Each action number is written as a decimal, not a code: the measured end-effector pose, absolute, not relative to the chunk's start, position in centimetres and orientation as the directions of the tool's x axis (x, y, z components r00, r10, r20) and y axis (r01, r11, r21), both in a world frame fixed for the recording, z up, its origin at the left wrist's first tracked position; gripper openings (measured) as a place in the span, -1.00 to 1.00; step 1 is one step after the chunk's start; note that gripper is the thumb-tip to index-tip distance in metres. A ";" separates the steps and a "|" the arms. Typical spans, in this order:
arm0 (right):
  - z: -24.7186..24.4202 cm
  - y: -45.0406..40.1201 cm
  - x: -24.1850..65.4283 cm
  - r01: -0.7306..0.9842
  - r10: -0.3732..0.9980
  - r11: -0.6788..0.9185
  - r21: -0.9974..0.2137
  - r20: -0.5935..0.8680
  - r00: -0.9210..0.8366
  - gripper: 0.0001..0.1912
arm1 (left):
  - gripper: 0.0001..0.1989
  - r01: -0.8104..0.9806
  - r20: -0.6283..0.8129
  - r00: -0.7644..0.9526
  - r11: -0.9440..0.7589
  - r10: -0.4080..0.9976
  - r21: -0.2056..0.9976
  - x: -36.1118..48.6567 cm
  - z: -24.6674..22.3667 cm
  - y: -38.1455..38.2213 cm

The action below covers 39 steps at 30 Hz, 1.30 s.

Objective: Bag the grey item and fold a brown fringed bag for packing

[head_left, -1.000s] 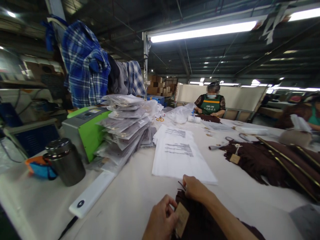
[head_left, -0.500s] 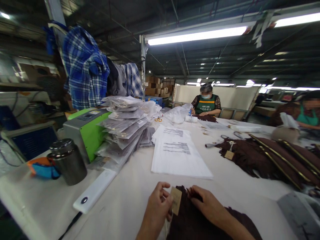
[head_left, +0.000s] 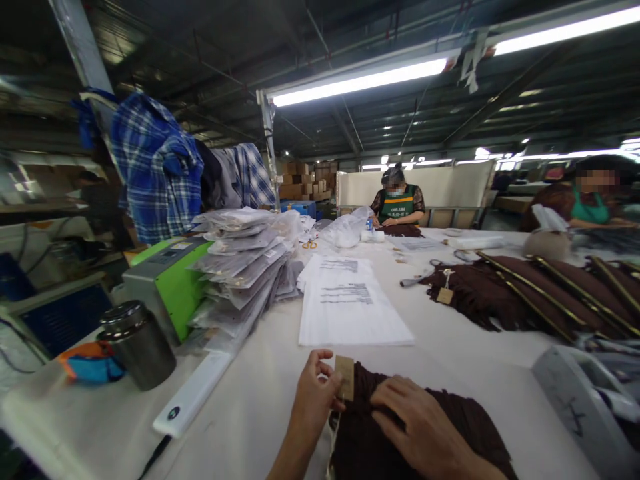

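A dark brown fringed fabric item (head_left: 363, 440) lies on the table right in front of me. At its upper left corner, my left hand (head_left: 314, 387) pinches a small tan cardboard tag (head_left: 345, 378) between thumb and fingers. A pale cord runs down the item's left side below the tag. My right hand (head_left: 407, 413) rests palm down across the top of the brown item, fingers stretched out over the strands. Just beyond both hands is a stack of white printed bags (head_left: 345, 320).
Packed clear bags (head_left: 245, 250) are piled at left beside a green and grey machine (head_left: 175, 273), a dark flask (head_left: 137, 347) and a white power strip (head_left: 193, 393). Brown fringed items with gold strips (head_left: 525, 287) and a grey box (head_left: 575, 400) are at right. Two people work across the table.
My right hand has gone from pinching at the item's top edge to lying flatter across it. The left hand still holds the tag, now more upright. The view has shifted slightly.
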State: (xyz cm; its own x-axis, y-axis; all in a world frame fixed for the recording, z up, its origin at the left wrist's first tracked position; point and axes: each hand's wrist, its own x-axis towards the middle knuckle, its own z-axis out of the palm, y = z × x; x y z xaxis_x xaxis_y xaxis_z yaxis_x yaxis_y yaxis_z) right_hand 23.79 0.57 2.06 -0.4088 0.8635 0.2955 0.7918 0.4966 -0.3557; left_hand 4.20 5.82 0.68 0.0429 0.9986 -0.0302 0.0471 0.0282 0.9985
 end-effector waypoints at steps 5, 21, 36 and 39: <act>1.3 4.3 20.1 0.917 0.954 0.299 -0.264 0.113 -0.279 -0.71 | -0.45 0.070 -0.016 -0.011 0.017 1.000 0.997 3.7 0.6 5.6; -3.1 1.2 22.5 0.822 0.845 0.525 -0.219 0.249 -0.473 -0.78 | -0.68 0.370 0.007 0.073 -0.034 0.997 0.928 7.2 -1.7 6.7; -4.6 -1.8 38.2 0.968 0.840 0.228 -0.110 0.524 -0.138 -0.32 | -0.31 0.705 0.319 0.567 -0.648 0.759 0.288 7.1 -2.9 6.4; -7.9 -2.7 37.5 0.974 0.874 0.223 -0.046 0.452 -0.179 -0.25 | -0.23 0.690 0.193 0.642 -0.669 0.742 0.275 8.1 -4.3 6.1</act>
